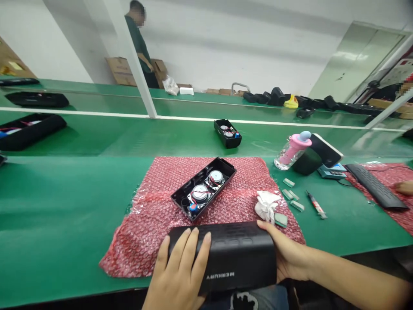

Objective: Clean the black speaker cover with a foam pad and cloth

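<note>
Speaker casing held at the near tabletop edge

Hands grip a black speaker casing marked MERKURY, lying lengthwise at the near edge of the green tabletop, partly overhanging it. The left hand rests flat on the casing's left end, fingers together and extended over the top. The right hand cups the right end, thumb on the top corner, remaining fingers hidden behind.

The casing's far side overlaps the near margin of a red bubble wrap sheet. On that sheet, just beyond the casing, an open speaker shell lies diagonally, two drivers and wiring exposed. A white cloth sits near the sheet's right edge, close to the right thumb.

Right of the sheet: small green pads and a syringe tube; farther back, a pink bottle. A second open shell stands well apart on the far lane. Bare tabletop extends left of the sheet. A keyboard lies at far right, another person's hand beside it.
</note>
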Tool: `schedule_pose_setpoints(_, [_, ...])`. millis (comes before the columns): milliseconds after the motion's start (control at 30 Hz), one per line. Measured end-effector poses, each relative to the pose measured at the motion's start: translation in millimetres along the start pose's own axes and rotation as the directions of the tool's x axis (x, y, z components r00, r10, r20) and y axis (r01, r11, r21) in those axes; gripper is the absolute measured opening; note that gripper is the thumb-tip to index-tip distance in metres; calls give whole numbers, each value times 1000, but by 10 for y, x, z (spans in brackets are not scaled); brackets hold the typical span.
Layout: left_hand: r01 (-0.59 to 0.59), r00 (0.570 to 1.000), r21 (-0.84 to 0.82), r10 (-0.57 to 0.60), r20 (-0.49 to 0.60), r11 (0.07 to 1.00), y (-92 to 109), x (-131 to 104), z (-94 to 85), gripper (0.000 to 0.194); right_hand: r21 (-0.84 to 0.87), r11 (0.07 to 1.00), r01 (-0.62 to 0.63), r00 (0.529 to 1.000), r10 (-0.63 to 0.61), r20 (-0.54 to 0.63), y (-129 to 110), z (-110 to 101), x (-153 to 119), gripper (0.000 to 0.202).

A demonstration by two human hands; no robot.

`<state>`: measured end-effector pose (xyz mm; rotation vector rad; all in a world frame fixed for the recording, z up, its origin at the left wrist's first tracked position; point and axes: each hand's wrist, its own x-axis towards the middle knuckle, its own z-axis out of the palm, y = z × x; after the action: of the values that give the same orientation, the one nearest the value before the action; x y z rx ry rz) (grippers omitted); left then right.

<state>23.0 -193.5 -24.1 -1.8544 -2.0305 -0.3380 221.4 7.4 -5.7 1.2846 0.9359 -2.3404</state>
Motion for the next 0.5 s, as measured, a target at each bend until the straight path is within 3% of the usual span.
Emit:
schedule_pose_setpoints(100, [-19,998,-51,22,62,999,-56,153,1,88,-152,985,86,996,-82,33,-8,-109,5,79])
schedule_pose_setpoints(167, [-81,996,-53,82,17,995,-123,246,-21,73,-207,953,221,966,-243,-86,-41,-197,-22,70])
schedule_pose_setpoints(200, [-103,995,-51,103,-14,993,-149,292,-35,70,-211,926,313,921,-350,-169,-73,-243,-57,63])
schedule_pose_setpoints(267, [-126,990,-38,123,-63,991,-171,383,-63,68,-199,845,497,787,-535,-307,-159,-340,-174,52])
schedule_pose_setpoints(333, [-158,983,-9,157,-95,987,-166,459,-74,69,-205,760,617,671,-644,-368,-251,-449,-339,48])
schedule_pose_setpoints(433, [-187,970,-17,182,-159,982,-174,479,9,74,-288,656,698,511,-737,-442,-344,-663,-571,49])
schedule_pose_setpoints(500, [-157,977,-88,141,-162,984,-215,398,161,76,-379,601,703,400,-776,-488,-370,-856,-655,49])
